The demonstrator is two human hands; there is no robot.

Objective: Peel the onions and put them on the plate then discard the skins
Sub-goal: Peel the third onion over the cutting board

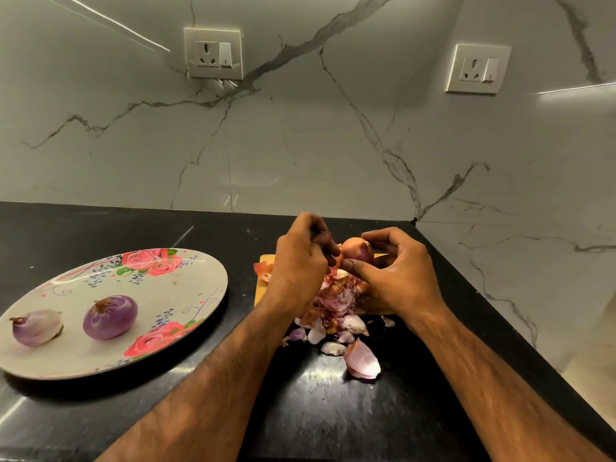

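Note:
My right hand (396, 271) grips a partly peeled onion (358, 251) above a wooden cutting board (261, 291). My left hand (301, 261) pinches a strip of papery skin (336, 266) hanging from that onion. A pile of onion skins (336, 315) lies under the hands, spilling from the board onto the black counter. Two peeled purple onions, one (110, 317) and another (36, 326), lie on a floral plate (186, 288) at the left.
The black counter (316, 401) ends at a marble wall behind and at a side wall on the right, forming a corner. Two wall sockets, one (213, 53) and one (477, 68), sit above. A large skin piece (363, 361) lies nearest me.

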